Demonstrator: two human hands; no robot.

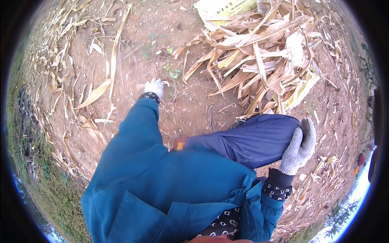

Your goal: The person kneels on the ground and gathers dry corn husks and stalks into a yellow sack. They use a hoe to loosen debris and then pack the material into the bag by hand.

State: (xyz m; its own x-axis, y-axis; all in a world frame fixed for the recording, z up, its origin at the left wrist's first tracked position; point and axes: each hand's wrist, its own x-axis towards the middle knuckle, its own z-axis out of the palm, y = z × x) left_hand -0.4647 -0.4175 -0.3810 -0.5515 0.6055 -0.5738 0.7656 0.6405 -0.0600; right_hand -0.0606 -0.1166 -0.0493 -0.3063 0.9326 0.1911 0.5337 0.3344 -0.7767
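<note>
My left hand (pixel 154 87), in a white knit glove, reaches down over the bare soil (pixel 194 112); a small pale curved bit lies at its fingertips, and whether the hand grips it cannot be told. At the right, my right hand (pixel 299 148), in a grey-white knit glove, rests against the knee of my dark blue trousers (pixel 249 139), thumb apart from the fingers, with nothing seen in it. A heap of dry corn husks and leaves (pixel 258 60) lies before my bent leg. Beneath the heap's far side shows a pale yellow printed sack (pixel 225 10).
Scattered dry corn leaves (pixel 114 51) lie on the soil at the left and right. Small green weeds (pixel 173 73) grow beyond my left hand. Grass (pixel 57 194) borders the ground at the lower left. Something red and orange (pixel 360 162) stands far off at the right edge.
</note>
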